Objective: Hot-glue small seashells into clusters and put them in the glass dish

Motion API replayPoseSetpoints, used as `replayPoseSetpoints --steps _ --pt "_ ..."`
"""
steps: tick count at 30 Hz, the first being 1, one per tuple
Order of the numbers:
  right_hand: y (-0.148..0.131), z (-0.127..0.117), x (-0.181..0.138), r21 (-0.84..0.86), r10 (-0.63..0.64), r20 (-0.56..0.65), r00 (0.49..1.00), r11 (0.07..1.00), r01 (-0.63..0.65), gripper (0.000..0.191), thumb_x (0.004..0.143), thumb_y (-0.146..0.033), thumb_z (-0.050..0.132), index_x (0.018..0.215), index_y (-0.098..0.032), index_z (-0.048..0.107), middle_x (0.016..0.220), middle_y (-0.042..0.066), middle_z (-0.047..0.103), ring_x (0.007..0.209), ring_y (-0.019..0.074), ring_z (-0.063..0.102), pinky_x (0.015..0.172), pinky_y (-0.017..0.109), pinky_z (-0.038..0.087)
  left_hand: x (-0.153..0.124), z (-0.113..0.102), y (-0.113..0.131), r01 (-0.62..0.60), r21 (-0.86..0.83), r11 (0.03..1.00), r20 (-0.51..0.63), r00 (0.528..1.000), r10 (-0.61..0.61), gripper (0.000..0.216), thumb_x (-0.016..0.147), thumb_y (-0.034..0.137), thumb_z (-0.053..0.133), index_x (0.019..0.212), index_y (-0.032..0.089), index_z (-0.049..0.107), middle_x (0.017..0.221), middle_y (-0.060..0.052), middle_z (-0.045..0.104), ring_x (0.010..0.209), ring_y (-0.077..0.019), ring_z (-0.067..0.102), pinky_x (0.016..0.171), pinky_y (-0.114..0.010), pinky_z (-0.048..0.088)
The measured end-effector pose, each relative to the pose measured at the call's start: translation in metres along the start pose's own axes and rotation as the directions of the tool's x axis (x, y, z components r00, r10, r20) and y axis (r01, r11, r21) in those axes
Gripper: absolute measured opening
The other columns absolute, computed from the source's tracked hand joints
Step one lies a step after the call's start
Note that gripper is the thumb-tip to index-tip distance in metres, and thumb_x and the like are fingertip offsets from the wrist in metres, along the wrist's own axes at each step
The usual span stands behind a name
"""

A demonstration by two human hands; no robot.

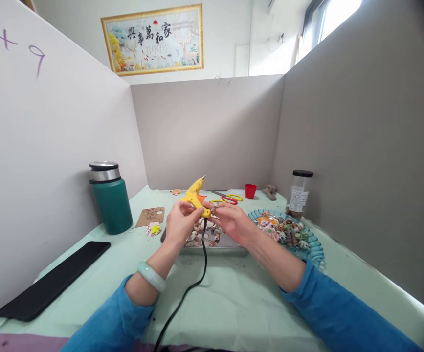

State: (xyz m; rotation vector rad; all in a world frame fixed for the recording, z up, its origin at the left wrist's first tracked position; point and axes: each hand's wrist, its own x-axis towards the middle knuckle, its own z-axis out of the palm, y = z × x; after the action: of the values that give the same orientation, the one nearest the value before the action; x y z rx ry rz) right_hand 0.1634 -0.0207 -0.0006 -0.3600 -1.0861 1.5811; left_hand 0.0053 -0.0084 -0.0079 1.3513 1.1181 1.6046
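Note:
My left hand (180,224) is closed around the handle of a yellow glue gun (196,195), whose nozzle points up and away; its black cord (193,286) hangs down toward me. My right hand (231,221) is pinched at the base of the gun's handle, fingers pressed together on something too small to make out. Both hands hover above a metal tray (230,241) holding several small shells. A pale green bangle sits on my left wrist.
A blue glass dish (316,249) of shells lies right of the tray. A green flask (110,198) stands left, a black flat case (52,279) near the left partition. Scissors (228,197), a red cup (250,191), a clear jar (299,193) and a cardboard tag (150,216) sit farther back.

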Motion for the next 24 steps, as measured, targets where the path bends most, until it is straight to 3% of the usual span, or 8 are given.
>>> replayPoseSetpoints --steps 4,8,13,16,20,24 --pt "0.004 0.003 -0.001 0.0 -0.083 0.058 0.995 0.997 0.083 0.006 0.063 -0.013 0.068 0.061 -0.019 0.064 0.1 0.003 0.069 0.101 0.0214 0.059 0.096 0.04 0.04 -0.004 0.009 0.001 0.164 -0.457 0.874 0.103 0.986 -0.131 0.038 0.057 0.023 0.078 0.085 0.015 0.054 0.079 -0.003 0.065 0.071 -0.0127 0.062 0.071 -0.026 0.047" --pt "0.01 0.005 -0.003 -0.019 -0.092 0.062 0.994 0.995 0.093 0.006 0.065 -0.014 0.066 0.062 -0.019 0.065 0.109 0.003 0.066 0.097 0.0194 0.06 0.097 0.038 0.039 -0.01 0.014 0.002 0.129 -0.628 0.768 0.149 0.988 -0.044 0.032 0.061 0.017 0.075 0.089 0.016 0.059 0.089 -0.002 0.065 0.08 -0.0107 0.061 0.075 -0.022 0.044" --pt "0.011 0.006 -0.004 -0.04 -0.092 0.073 0.993 0.995 0.095 0.003 0.066 -0.017 0.066 0.065 -0.019 0.065 0.105 0.004 0.067 0.095 0.0196 0.06 0.09 0.038 0.044 -0.003 0.008 0.003 0.163 -0.593 0.788 0.25 0.968 -0.012 0.024 0.068 0.02 0.068 0.091 0.016 0.061 0.09 -0.002 0.064 0.08 -0.011 0.059 0.072 -0.022 0.044" --pt "0.005 -0.004 0.001 -0.155 -0.133 -0.04 0.99 0.98 0.125 0.004 0.067 -0.022 0.068 0.068 -0.019 0.065 0.1 0.004 0.068 0.092 0.0188 0.06 0.08 0.034 0.048 0.001 0.004 0.006 0.131 -0.598 0.791 0.226 0.974 0.009 0.026 0.068 0.019 0.066 0.092 0.017 0.057 0.083 -0.001 0.062 0.074 -0.0117 0.059 0.07 -0.025 0.046" --pt "-0.009 -0.03 0.012 -0.469 -0.359 -0.266 0.895 0.859 0.205 0.014 0.068 -0.032 0.067 0.072 -0.019 0.065 0.084 0.003 0.066 0.072 0.0129 0.057 0.058 0.023 0.044 -0.004 0.002 0.011 0.119 -0.53 0.84 0.305 0.951 0.057 0.028 0.073 0.029 0.064 0.096 0.017 0.054 0.069 0.002 0.054 0.062 -0.0109 0.054 0.064 -0.028 0.047" --pt "-0.02 -0.047 0.016 -0.553 -0.451 -0.282 0.847 0.798 0.241 0.02 0.069 -0.039 0.064 0.07 -0.019 0.061 0.076 0.0 0.063 0.059 0.0097 0.051 0.05 0.022 0.038 -0.01 0.001 0.011 0.087 -0.291 0.953 0.351 0.936 0.022 0.036 0.071 0.036 0.067 0.098 0.014 0.056 0.053 0.007 0.044 0.048 -0.0073 0.042 0.05 -0.022 0.04"
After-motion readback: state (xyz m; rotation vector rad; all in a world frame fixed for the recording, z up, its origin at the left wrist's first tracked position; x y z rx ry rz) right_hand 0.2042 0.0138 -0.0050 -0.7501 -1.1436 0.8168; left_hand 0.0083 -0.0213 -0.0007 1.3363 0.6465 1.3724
